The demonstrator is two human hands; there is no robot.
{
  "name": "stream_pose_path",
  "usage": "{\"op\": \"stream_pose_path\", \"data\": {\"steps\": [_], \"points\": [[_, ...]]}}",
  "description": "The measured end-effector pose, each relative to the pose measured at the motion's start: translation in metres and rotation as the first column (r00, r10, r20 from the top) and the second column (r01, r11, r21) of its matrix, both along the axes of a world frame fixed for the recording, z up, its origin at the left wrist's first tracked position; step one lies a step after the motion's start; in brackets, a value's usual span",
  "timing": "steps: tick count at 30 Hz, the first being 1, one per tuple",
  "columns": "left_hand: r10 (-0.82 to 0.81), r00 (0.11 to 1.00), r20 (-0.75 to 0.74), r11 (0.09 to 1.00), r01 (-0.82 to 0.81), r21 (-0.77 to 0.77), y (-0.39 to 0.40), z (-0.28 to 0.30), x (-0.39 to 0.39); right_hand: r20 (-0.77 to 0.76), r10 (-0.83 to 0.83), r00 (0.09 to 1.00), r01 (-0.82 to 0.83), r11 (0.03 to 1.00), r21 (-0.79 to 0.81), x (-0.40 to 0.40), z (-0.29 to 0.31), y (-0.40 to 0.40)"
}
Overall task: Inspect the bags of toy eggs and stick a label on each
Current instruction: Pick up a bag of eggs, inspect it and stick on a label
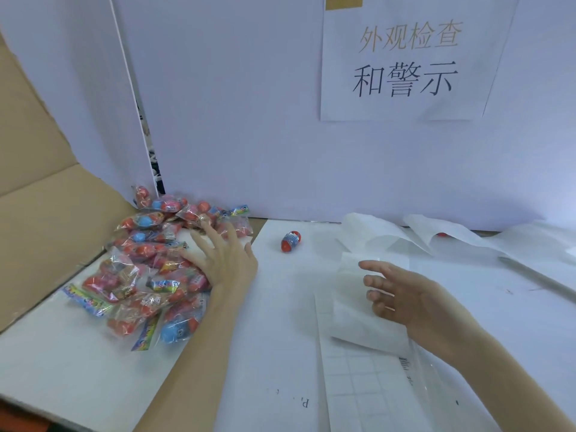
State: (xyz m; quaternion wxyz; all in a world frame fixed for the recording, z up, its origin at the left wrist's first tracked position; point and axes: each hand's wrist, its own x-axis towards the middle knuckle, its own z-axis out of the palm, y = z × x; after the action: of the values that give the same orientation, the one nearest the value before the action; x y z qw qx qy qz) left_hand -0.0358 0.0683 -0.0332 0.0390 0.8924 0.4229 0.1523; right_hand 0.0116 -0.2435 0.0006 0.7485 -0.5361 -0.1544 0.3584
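A: Bags of toy eggs (156, 269), what do they look like?

B: Clear, crinkly plastic packets, each holding red and blue eggs with a bright printed card strip. They lie in a loose heap on the left side of the white table (78, 353), running from the near edge back to the white wall board (249, 120).

A: And the hands?

B: The left hand (224, 260) is spread flat, fingers straight, resting at the right edge of the heap and touching the packets. The right hand (402, 297) hovers, fingers relaxed and apart, gripping nothing, over a curled sheet of backing paper (358, 313).

A: Anything loose?

B: One red egg (291, 241) with a blue band lies alone, between the heap and the paper. A label sheet (358, 385) lies nearer, under the right forearm. A cardboard flap (40, 213) stands at the far left.
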Motion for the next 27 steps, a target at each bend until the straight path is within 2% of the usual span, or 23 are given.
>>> {"op": "stream_pose_path", "data": {"steps": [3, 9, 19, 24, 27], "points": [[-0.086, 0.996, -0.019, 0.996, 0.086, -0.012, 0.008, -0.005, 0.002, 0.015, -0.019, 1.000, 0.020, 0.998, -0.053, -0.001, -0.002, 0.003], [-0.243, 0.958, 0.155, 0.970, 0.245, 0.006, 0.006, -0.005, 0.006, 0.003, -0.024, 1.000, 0.025, 0.999, -0.046, 0.001, -0.004, 0.002], [-0.274, 0.910, 0.311, 0.957, 0.289, -0.003, -0.003, 0.000, 0.012, 0.075, 0.008, 0.997, -0.001, 0.996, -0.085, 0.004, -0.010, 0.004], [-0.291, 0.775, 0.561, 0.907, 0.411, -0.097, -0.006, 0.003, 0.013, 0.049, -0.012, 0.999, 0.016, 0.996, -0.085, 0.006, -0.012, 0.004], [-0.378, 0.657, 0.652, 0.860, 0.510, -0.014, -0.019, 0.011, 0.014, 0.029, -0.023, 0.999, 0.025, 0.997, -0.075, 0.007, -0.012, 0.003]]}}
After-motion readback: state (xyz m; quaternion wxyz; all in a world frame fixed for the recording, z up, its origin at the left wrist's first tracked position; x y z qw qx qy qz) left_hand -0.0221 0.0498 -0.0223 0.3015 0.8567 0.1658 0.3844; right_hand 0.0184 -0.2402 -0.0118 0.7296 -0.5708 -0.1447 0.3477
